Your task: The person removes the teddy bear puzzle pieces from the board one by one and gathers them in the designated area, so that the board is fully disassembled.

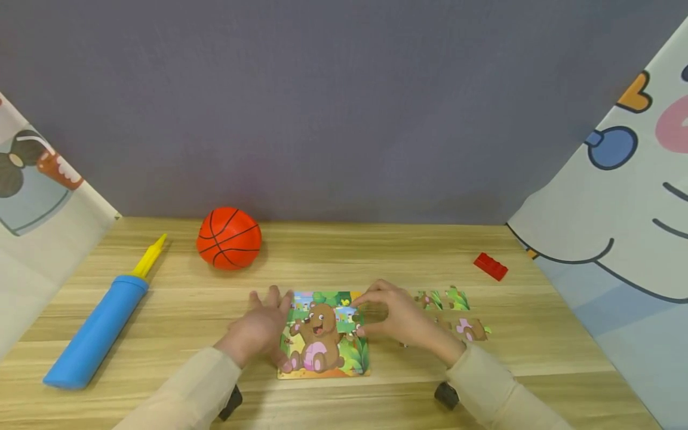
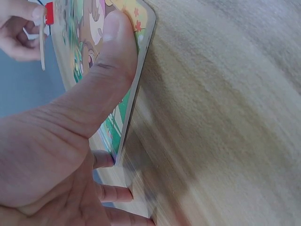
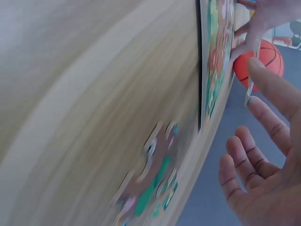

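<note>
A jigsaw puzzle board point(image 1: 325, 375) with a brown bear picture lies flat in front of me. My left hand point(image 1: 259, 327) rests at its left side, the thumb point(image 2: 116, 44) pressing on the near left corner and the other fingers spread, some on the tabletop. Over the board's right part, my right hand point(image 1: 400, 316) pinches a puzzle piece point(image 1: 346, 318) between thumb and index finger. From the right wrist view the piece point(image 3: 251, 89) shows edge-on, raised above the board, with the remaining fingers loosely bent.
Several loose puzzle pieces point(image 1: 472, 329) lie right of the board, partly behind my right forearm. A red toy brick point(image 1: 491, 266) sits farther back. Left of the board are an orange toy basketball point(image 1: 229, 239) and a blue hand pump point(image 1: 97, 334) with a yellow nozzle.
</note>
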The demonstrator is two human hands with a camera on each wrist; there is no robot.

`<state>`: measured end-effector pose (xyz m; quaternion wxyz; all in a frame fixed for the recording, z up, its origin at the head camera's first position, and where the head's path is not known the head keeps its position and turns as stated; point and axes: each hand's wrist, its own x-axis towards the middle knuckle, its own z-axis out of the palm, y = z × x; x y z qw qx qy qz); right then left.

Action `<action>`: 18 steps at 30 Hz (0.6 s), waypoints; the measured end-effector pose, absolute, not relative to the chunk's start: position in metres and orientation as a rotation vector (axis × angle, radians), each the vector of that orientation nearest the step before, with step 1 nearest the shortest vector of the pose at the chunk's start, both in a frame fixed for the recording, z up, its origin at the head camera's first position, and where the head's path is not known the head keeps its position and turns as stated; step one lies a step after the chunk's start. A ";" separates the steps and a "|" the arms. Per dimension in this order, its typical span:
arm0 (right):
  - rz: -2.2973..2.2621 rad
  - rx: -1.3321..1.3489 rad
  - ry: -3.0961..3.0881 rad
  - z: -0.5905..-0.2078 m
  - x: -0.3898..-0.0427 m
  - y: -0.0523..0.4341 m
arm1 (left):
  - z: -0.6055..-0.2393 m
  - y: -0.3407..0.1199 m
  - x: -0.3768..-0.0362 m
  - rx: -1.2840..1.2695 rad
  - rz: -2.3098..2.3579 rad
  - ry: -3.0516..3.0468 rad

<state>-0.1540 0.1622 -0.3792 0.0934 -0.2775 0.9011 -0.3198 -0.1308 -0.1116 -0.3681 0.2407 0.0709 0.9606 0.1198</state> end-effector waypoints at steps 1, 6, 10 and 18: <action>-0.948 -0.819 2.681 -0.379 -0.152 0.167 | -0.368 -0.112 -0.131 0.196 0.326 2.629; -0.927 -0.790 2.721 -0.374 -0.144 0.189 | -0.369 -0.111 -0.131 0.204 0.322 2.634; -0.927 -0.759 2.730 -0.371 -0.137 0.207 | -0.368 -0.111 -0.130 0.203 0.323 2.634; -0.916 -0.721 2.791 -0.373 -0.119 0.235 | -0.367 -0.111 -0.130 0.193 0.343 2.622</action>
